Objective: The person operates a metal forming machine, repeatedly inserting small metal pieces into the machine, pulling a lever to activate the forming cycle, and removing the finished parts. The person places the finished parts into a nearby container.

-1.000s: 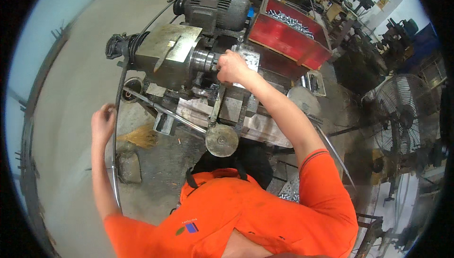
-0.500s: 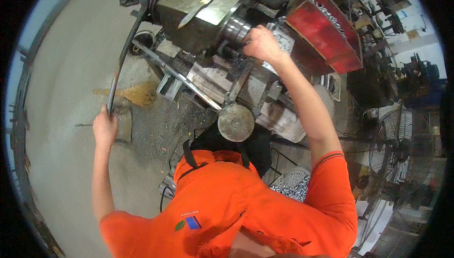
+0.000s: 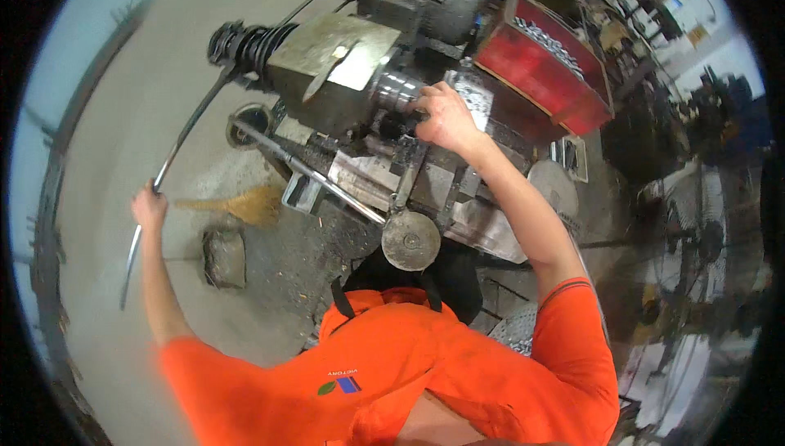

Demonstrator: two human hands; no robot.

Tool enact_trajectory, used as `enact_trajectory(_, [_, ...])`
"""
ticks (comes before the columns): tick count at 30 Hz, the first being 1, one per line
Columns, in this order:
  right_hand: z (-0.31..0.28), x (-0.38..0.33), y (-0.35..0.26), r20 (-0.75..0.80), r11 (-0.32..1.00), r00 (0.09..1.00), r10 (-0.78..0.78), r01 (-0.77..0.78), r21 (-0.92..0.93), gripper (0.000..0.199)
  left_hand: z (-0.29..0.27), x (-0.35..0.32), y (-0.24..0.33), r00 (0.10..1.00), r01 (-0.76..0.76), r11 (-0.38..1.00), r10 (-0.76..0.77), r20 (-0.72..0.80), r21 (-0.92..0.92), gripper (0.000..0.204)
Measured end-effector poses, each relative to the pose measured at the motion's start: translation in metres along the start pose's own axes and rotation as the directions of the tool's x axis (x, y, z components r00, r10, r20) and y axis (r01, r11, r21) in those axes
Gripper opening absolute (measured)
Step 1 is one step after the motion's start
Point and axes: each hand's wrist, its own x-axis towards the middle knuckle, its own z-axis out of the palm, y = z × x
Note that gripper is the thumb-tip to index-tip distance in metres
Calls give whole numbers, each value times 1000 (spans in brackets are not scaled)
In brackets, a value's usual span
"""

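My left hand (image 3: pixel 150 206) is wrapped round a long metal lever (image 3: pixel 184 135) out at the left. The lever's far end joins the ribbed black end (image 3: pixel 245 44) of a lathe-like machine, and its free end sticks out below my fist. My right hand (image 3: pixel 446 119) is at the front of the shiny round chuck (image 3: pixel 398 90), with its fingers curled in close. Whatever they pinch there is hidden by the fingers. Beneath that hand lies the machine's slide (image 3: pixel 432 184). Nearer my body are a round metal handwheel (image 3: pixel 410 240) and a slanting steel bar (image 3: pixel 327 184).
A flat tool (image 3: pixel 327 74) lies on the machine's box-shaped head (image 3: pixel 298 53). Behind stands a grey motor (image 3: pixel 421 0). To the right, a red bin (image 3: pixel 540 70) holds many small metal parts. A broom head (image 3: pixel 253 205) and a dark container (image 3: pixel 223 258) are on the floor at left.
The lever has swung outward to the left, with my left hand still round it. My right hand remains at the chuck. The whole view has shifted somewhat.
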Motion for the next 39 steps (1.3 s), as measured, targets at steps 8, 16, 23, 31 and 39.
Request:
enact_trajectory(8, [-81, -148, 5, -316, 938, 903, 290, -203, 283, 36, 110, -91, 225, 846, 29, 846, 263, 464, -533, 53])
enact_trajectory(16, [-90, -327, 50, -202, 672, 642, 740, -696, 253, 34, 95, -55, 248, 555, -748, 664, 638, 534, -16, 46])
enact_trajectory(23, [-60, -534, 103, -139, 84, 137, 981, -939, -332, 39, 79, -47, 216, 817, -279, 855, 450, 361, -437, 39])
enact_trajectory(31, [-6, -603, 15, -240, -130, -36, 970, -913, -386, 30, 15, -9, 236, 847, 510, 151, 83, 525, -847, 52])
enact_trajectory(39, [27, -509, -127, 123, -129, -68, 990, -791, 599, 32, 58, -7, 266, 849, 527, 71, -7, 528, -847, 36])
